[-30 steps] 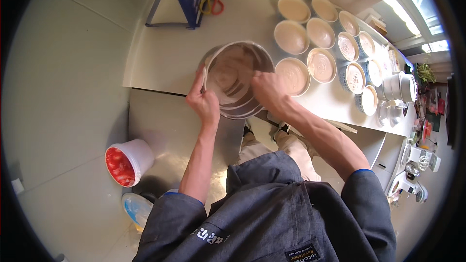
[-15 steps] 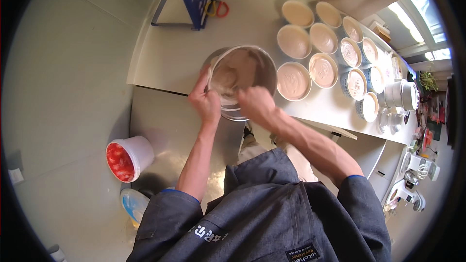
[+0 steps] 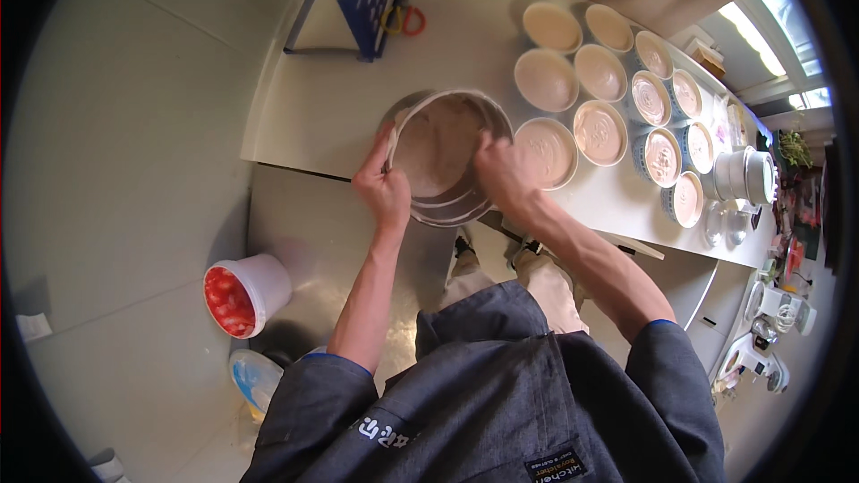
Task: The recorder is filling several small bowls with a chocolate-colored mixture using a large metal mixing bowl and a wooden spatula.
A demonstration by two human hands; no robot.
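Observation:
A metal mixing bowl is tilted toward me at the table's front edge. Pale pinkish-beige creamy mixture lies inside it, smeared up the wall. My left hand is closed on the bowl's left rim. Over the bowl's right side my right hand is closed, its fingers curled inside the rim. Whatever it grips is hidden behind the fingers. Just right of the bowl stands a round tub filled with similar cream.
Several more filled tubs stand in rows on the white table. Stacked round tins are at the far right. A blue rack with scissors sits back left. A white bucket of red contents is low at left.
My right hand has swung from the bowl's front middle to its right side. The cream's surface has shifted. My left hand keeps its hold on the rim.

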